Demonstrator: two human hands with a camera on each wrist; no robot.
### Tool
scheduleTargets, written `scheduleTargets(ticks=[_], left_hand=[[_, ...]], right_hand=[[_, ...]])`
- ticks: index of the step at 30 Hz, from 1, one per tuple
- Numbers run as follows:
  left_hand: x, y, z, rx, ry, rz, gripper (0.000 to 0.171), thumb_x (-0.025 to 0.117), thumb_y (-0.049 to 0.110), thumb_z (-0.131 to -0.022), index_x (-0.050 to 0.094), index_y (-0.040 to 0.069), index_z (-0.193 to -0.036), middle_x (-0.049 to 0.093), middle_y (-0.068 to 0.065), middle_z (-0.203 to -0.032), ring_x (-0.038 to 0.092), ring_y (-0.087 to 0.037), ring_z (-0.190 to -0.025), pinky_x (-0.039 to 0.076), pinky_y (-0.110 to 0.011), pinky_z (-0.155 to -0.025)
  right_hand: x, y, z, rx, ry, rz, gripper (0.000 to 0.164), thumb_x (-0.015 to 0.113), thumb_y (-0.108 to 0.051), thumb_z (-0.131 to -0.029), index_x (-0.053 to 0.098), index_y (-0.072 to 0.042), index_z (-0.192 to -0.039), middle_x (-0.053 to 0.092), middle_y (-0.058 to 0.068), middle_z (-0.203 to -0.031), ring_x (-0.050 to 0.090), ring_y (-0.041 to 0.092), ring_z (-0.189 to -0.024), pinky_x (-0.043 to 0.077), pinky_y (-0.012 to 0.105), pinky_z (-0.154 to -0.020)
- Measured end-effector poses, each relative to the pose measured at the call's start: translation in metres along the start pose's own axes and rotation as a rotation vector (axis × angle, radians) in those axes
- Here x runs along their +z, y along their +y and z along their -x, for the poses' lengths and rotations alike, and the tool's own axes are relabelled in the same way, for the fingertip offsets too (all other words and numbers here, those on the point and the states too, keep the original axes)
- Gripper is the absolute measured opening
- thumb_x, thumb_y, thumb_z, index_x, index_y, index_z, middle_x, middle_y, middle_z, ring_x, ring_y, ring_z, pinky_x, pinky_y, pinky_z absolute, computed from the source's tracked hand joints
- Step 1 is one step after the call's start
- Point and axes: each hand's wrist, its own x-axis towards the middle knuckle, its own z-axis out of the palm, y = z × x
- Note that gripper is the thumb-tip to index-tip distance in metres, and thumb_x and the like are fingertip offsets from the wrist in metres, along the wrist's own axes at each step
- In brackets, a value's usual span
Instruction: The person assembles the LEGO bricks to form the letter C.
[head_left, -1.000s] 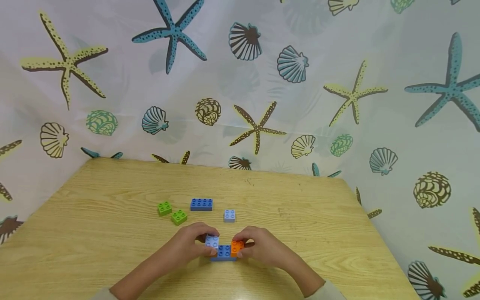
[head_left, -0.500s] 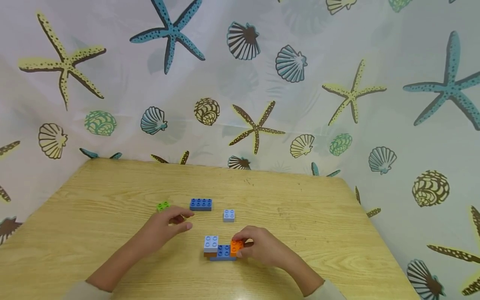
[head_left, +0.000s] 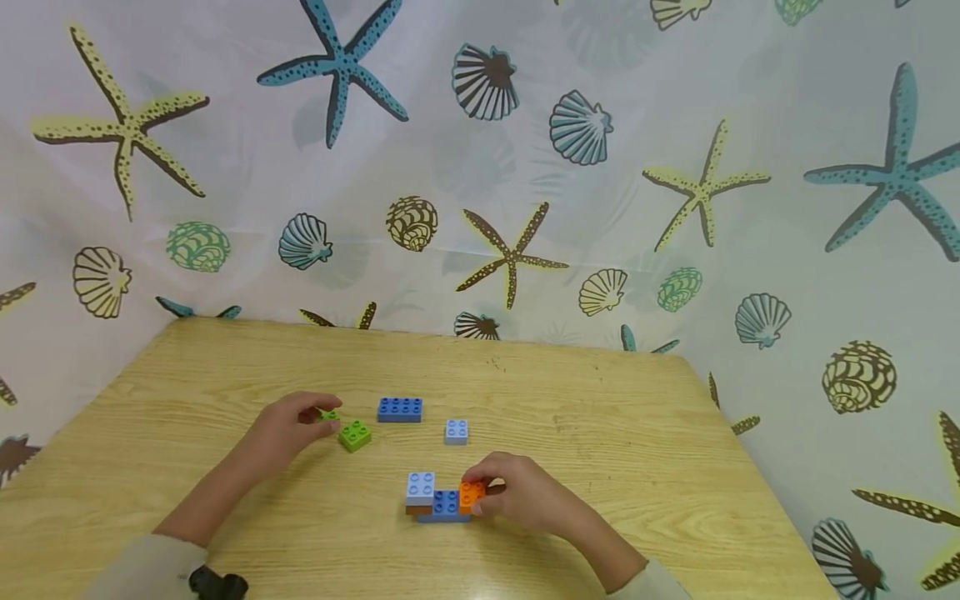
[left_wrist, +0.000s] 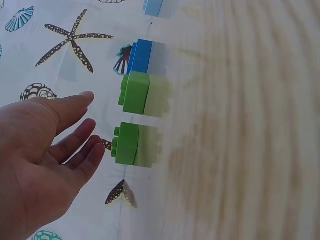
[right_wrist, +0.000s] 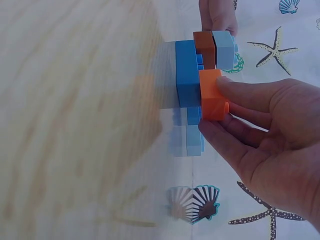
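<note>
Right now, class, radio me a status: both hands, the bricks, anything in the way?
Left hand beside green bricks, not gripping. Right hand pinching orange brick at one end of blue base brick. No obstruction seen.

Left hand [left_wrist: 47, 160] bare, at frame left; thumb extended, fingers loosely bent. Fingertips just beside, apart from, the studs of a green plastic studded brick [left_wrist: 127, 144]. Above it in frame, across a gap: second green plastic brick [left_wrist: 136, 93]. Farther up: deep-blue plastic brick [left_wrist: 142, 56], then pale-blue plastic brick [left_wrist: 153, 7], cut by frame edge. Right: pale wood-grained tabletop [left_wrist: 240, 125], bricks faintly reflected. Behind: white starfish-and-shell-print backdrop [left_wrist: 102, 55].
</note>
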Motion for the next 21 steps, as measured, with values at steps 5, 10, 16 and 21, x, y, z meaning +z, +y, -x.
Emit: scheduleTargets(ticks=[5, 10, 16, 21], left_hand=[[-0.004, -0.01, -0.007, -0.012, -0.006, -0.013, 0.043, 0.066, 0.025, -0.1, 0.06, 0.002, -0.136, 0.058, -0.022, -0.135, 0.056, -0.037, -0.117, 0.05, -0.052, -0.094], [-0.006, -0.019, -0.014, -0.014, -0.032, -0.026, 0.045, 0.066, 0.023, -0.099, 0.058, 0.0, -0.137, 0.057, -0.025, -0.135, 0.055, -0.042, -0.119, 0.05, -0.055, -0.094], [-0.004, -0.027, -0.022, -0.022, -0.064, -0.045, 0.046, 0.068, 0.02, -0.098, 0.058, -0.003, -0.136, 0.058, -0.026, -0.132, 0.058, -0.04, -0.115, 0.052, -0.053, -0.091], [-0.002, -0.031, -0.027, -0.041, -0.099, -0.043, 0.047, 0.068, 0.018, -0.097, 0.057, -0.005, -0.137, 0.059, -0.026, -0.132, 0.059, -0.039, -0.114, 0.053, -0.052, -0.092]], right_hand=[[0.0, 0.0, 0.0, 0.004, -0.002, 0.007, 0.028, 0.075, -0.009, -0.091, 0.072, -0.012, -0.119, 0.066, -0.005, -0.111, 0.06, 0.009, -0.1, 0.053, 0.022, -0.093], [0.0, 0.0, 0.0, 0.004, -0.001, 0.001, 0.029, 0.075, -0.01, -0.091, 0.071, -0.012, -0.119, 0.066, -0.005, -0.112, 0.06, 0.008, -0.1, 0.054, 0.022, -0.093], [0.0, -0.001, 0.001, 0.007, -0.001, 0.001, 0.029, 0.075, -0.01, -0.091, 0.071, -0.012, -0.119, 0.066, -0.005, -0.112, 0.06, 0.009, -0.1, 0.053, 0.022, -0.093], [0.0, -0.002, 0.0, 0.008, -0.002, -0.002, 0.029, 0.075, -0.01, -0.091, 0.071, -0.011, -0.12, 0.066, -0.005, -0.113, 0.06, 0.008, -0.101, 0.053, 0.022, -0.093]])
